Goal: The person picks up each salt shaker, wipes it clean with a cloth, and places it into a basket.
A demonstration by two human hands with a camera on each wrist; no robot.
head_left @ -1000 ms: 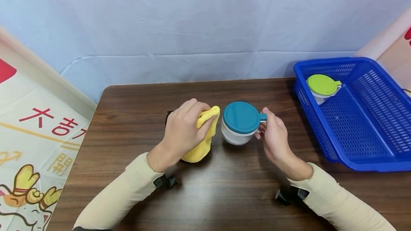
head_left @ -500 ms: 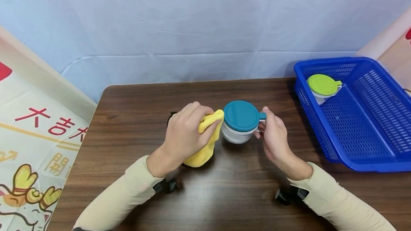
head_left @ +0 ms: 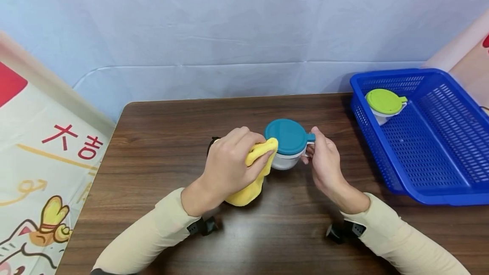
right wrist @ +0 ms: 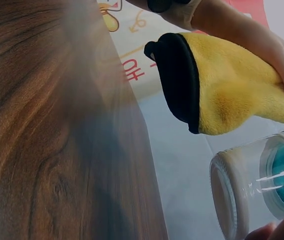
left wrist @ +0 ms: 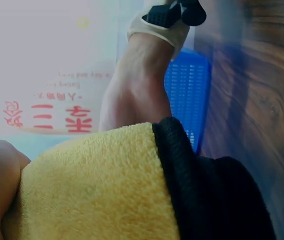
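Note:
My left hand pinches a folded yellow cloth between thumb and fingers. Black trim edges the cloth in the right wrist view. To its right, my right hand grips the handle of a clear glass jar with a teal lid. The jar is upright, held above the table, and the cloth overlaps the lid's near-left edge in the head view. Seen from the right wrist, the glass jar's base faces the table with a gap between. The left wrist view is mostly filled by the cloth, which hides the jar.
At the right of the dark wooden table stands a blue plastic basket. Inside its far-left corner sits a similar jar with a lime green lid. A pale cloth backdrop hangs behind the table, and a printed sheet lies left.
My left hand has moved right and slightly nearer with the yellow cloth, from beside the jar until it overlaps the lid. The jar has shifted slightly left; my right hand keeps its grip.

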